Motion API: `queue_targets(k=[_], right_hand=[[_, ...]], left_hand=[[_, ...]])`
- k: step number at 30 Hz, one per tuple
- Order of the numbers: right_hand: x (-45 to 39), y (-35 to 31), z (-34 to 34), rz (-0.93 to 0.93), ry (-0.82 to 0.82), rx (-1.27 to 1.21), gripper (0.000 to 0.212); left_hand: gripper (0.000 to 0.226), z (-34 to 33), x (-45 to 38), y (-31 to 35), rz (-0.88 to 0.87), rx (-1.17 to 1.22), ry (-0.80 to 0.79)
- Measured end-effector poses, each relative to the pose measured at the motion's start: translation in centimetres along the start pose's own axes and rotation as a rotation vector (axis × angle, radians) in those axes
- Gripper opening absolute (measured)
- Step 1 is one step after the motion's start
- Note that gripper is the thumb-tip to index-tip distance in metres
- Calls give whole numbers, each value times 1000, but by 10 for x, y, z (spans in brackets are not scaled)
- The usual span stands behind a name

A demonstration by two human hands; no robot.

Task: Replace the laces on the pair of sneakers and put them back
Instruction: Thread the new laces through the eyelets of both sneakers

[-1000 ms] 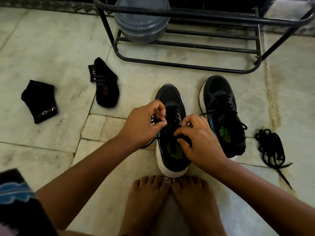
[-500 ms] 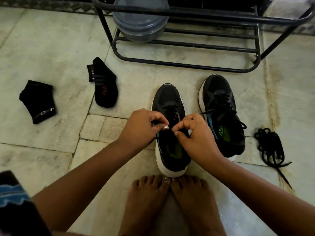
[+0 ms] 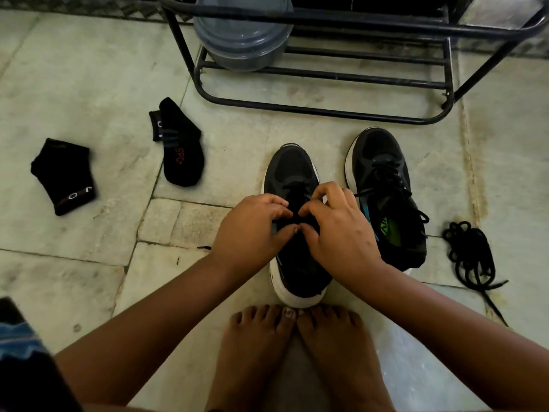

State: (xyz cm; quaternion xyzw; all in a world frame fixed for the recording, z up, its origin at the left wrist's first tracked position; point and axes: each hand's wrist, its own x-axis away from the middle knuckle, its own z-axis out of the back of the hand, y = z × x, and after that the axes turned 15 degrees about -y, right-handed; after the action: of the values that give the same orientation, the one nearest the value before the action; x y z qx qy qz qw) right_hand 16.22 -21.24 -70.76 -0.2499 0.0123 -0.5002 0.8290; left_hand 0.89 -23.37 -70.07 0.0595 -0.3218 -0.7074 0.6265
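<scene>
Pale stone floor (image 3: 89, 84) runs under everything, with a black metal rack (image 3: 326, 105) at the far side. Both hands meet over the near sneaker (image 3: 292, 171), which stands heel against the bare toes: left hand (image 3: 252, 230) and right hand (image 3: 341, 230) each have fingers curled, pinching the lace (image 3: 297, 188) at the tongue. This looks like the tying or final tightening on this shoe. Next comes drawing the ends snug without letting the strands slip. The second sneaker (image 3: 383, 179) stands just to the right, loosely laced. A loose lace bundle (image 3: 469, 254) lies further right. Two black socks (image 3: 64, 176) (image 3: 181, 150) lie off left, well apart; a grey tub (image 3: 243, 34) sits on the rack, so it may crowd the return spot.
</scene>
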Motion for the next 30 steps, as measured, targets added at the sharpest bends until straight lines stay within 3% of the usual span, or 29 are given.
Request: queue_targets(k=[6, 13, 17, 20, 23, 25, 26, 27, 30], right_hand=[[-6, -1, -1, -19, 0, -156, 18], [-6, 5, -4, 85, 54, -195, 5], [3, 3, 3, 66, 19, -377, 13], [3, 6, 28, 41, 21, -808, 17], [-7, 9, 64, 44, 75, -1620, 32], [-9, 11, 80, -13, 91, -1889, 36], [-9, 12, 83, -67, 76, -1792, 34], [-8, 13, 84, -120, 36, -1532, 30], [1, 19, 71, -173, -254, -390, 10]], left_hand=[[25, -5, 2, -2, 43, 23, 34], [32, -6, 4, -5, 85, 29, 37], [42, -8, 9, -8, 158, 102, 104], [56, -10, 11, -8, 220, 125, 75], [64, -10, 10, -6, 267, 206, 19], [66, -10, 8, -5, 274, 268, -10], [67, -10, 8, -5, 274, 300, -23], [68, -10, 7, -5, 272, 330, -33], [68, -10, 9, -7, 259, 384, -38]])
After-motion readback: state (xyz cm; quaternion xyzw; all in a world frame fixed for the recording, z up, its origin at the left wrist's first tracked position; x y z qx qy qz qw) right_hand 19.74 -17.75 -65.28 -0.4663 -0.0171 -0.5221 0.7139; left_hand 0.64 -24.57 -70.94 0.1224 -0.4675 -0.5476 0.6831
